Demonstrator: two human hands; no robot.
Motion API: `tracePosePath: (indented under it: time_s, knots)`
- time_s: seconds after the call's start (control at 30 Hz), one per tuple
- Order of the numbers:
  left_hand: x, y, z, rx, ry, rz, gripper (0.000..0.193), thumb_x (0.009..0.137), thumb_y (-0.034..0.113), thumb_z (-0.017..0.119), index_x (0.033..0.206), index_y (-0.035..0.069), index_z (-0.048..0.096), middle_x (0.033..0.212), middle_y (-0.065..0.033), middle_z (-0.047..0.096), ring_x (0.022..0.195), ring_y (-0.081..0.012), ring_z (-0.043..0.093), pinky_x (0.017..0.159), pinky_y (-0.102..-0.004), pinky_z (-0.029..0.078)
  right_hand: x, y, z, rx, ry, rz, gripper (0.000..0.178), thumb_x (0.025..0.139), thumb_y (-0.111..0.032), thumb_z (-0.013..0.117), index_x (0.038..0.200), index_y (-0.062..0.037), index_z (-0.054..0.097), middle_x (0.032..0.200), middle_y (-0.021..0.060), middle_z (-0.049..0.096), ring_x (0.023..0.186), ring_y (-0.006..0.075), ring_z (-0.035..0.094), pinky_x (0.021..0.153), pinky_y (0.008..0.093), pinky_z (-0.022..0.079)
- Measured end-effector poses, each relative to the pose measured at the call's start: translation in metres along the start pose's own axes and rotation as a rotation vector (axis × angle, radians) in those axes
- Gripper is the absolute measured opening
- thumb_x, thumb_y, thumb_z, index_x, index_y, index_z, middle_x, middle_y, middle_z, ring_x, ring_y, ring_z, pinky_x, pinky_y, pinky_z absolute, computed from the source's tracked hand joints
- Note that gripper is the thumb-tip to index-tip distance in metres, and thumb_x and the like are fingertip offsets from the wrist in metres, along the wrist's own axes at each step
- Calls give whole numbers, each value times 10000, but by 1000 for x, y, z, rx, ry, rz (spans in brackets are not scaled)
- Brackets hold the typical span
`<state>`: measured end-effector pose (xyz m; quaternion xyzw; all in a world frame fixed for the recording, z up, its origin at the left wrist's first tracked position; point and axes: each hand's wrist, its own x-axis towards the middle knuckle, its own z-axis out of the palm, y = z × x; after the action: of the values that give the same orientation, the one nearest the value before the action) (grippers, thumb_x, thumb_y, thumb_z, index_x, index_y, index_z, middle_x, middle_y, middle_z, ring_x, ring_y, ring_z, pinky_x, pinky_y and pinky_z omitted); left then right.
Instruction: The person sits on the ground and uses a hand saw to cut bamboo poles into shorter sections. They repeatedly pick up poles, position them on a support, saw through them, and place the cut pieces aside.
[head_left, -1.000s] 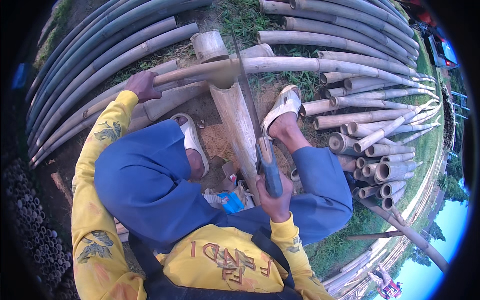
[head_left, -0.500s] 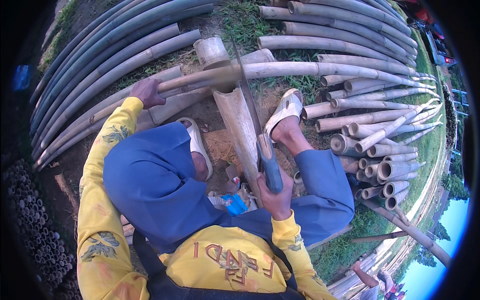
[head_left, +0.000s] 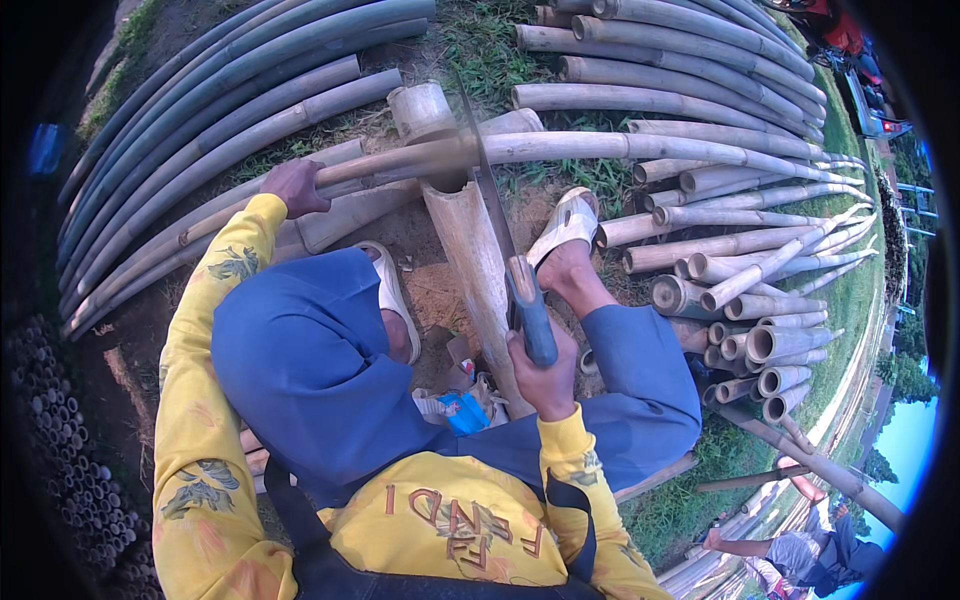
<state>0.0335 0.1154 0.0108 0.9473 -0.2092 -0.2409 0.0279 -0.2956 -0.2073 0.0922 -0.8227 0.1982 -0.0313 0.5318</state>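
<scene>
My left hand (head_left: 296, 188) is wrapped round a long bamboo pole (head_left: 580, 147) that lies crosswise in front of me. My right hand (head_left: 545, 375) grips the dark handle of a handsaw (head_left: 496, 215). Its blade points away from me and stands against the pole, right of my left hand. Under the pole runs a thick bamboo support (head_left: 465, 245) with a cut-out near its far end, and the pole rests across that gap. Motion blurs the pole beside the blade. How deep the blade sits in the pole I cannot tell.
Long bamboo poles (head_left: 250, 75) lie at the far left, more (head_left: 680, 100) at the far right. Cut bamboo pieces (head_left: 770, 340) are heaped at right. My sandalled feet flank the support, near a blue packet (head_left: 463, 412). Another person (head_left: 820, 545) is at lower right.
The saw and my right hand have moved a little away from me along the cut. My left hand keeps its hold on the pole. More of the other person shows at lower right.
</scene>
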Motion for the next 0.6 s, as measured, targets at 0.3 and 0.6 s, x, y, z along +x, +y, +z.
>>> tracePosePath:
  time_s: [0.3,0.6]
  knots:
    - [12,3,8,-15,-13,23,678,664,385,796,1247,50,716,1077,-246,741,1042,-407,707,956,-493,557,58,11,13,-3,-16,-63,113,860,-25,726,866,5,617,703,20,584,632,86,502,585,298,433]
    - [-11,-11,15,-106,36,124,747,642,435,823,1263,47,680,1017,-240,738,992,-429,703,907,-518,540,21,-4,9,25,20,-16,226,851,-46,695,1068,15,690,718,104,636,622,163,613,642,338,509]
